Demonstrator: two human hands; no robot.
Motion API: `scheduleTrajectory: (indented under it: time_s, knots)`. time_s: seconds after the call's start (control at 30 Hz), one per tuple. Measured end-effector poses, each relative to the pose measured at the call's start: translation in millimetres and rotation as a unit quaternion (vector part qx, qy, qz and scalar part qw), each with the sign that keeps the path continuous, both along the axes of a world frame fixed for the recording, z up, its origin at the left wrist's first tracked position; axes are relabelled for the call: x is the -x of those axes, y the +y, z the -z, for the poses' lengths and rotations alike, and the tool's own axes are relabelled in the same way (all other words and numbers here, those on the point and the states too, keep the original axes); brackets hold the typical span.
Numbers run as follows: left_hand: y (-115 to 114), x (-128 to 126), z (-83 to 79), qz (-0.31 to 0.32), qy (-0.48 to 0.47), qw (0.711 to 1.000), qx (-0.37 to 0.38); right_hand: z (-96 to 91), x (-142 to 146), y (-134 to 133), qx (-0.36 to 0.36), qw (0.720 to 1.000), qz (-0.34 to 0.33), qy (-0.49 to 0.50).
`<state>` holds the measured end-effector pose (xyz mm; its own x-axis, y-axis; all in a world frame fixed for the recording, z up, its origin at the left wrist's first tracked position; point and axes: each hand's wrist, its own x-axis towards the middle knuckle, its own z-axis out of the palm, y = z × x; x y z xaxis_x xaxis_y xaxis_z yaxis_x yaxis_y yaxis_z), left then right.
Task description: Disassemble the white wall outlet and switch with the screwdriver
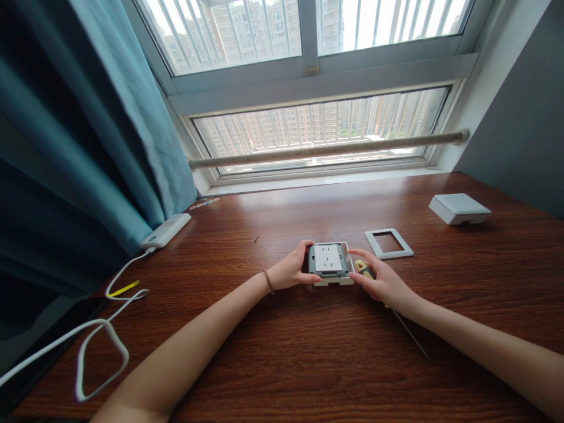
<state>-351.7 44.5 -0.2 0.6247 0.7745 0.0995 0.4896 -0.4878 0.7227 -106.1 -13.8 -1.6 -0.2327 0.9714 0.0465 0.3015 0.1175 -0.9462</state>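
Note:
A grey-and-white wall socket module [330, 262] sits on a white back box on the wooden desk [308, 352]. My left hand [293, 270] grips its left edge with thumb and fingers. On the socket's right edge, my right hand [381, 281] pinches with its fingertips. Under the right hand lies a screwdriver with a yellow handle [362, 267]; its dark shaft [412, 336] runs back along my forearm. Whether the right hand also holds the screwdriver I cannot make out.
A white square frame [389, 243] lies just right of the socket, a white box [459, 208] farther right. A small screw [256, 238] lies behind left. A white power bank [166, 230] with looping cable [101, 329] sits by the blue curtain [88, 129].

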Motion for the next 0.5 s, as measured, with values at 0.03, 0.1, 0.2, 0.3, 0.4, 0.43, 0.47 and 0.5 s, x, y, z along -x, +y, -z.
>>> scheduleTrajectory:
  time_s: [0.03, 0.1, 0.2, 0.3, 0.4, 0.43, 0.47, 0.5]
  knots:
    - [0.6, 0.1, 1.1, 0.000, -0.010, 1.000, 0.000, -0.4, -0.2, -0.1, -0.001, 1.000, 0.002, -0.001]
    - [0.1, -0.5, 1.2, -0.009, -0.015, 1.000, -0.010, -1.5, -0.2, -0.5, -0.006, 1.000, 0.006, -0.003]
    - [-4.2, -2.8, -4.4, -0.036, -0.004, 0.999, -0.034, -3.1, 0.1, -1.3, -0.011, 1.000, 0.009, -0.007]
    - [-7.7, -3.9, -12.4, -0.045, 0.017, 0.998, -0.048, -4.3, 0.3, -1.8, -0.015, 1.000, 0.008, -0.009]
    - [-6.9, -2.5, -16.7, -0.033, 0.058, 0.996, -0.058, -4.8, 0.1, -2.0, -0.014, 1.000, 0.006, -0.011]
    - [-6.1, -1.8, -17.6, -0.027, 0.068, 0.995, -0.065, -4.8, 0.0, -2.0, -0.014, 1.000, 0.006, -0.011]
    - [-5.3, -1.4, -18.6, -0.020, 0.076, 0.994, -0.076, -4.8, -0.2, -2.0, -0.015, 1.000, 0.005, -0.010]
    - [-4.9, -1.1, -19.9, -0.014, 0.082, 0.992, -0.090, -4.8, -0.3, -2.0, -0.015, 1.000, 0.004, -0.009]
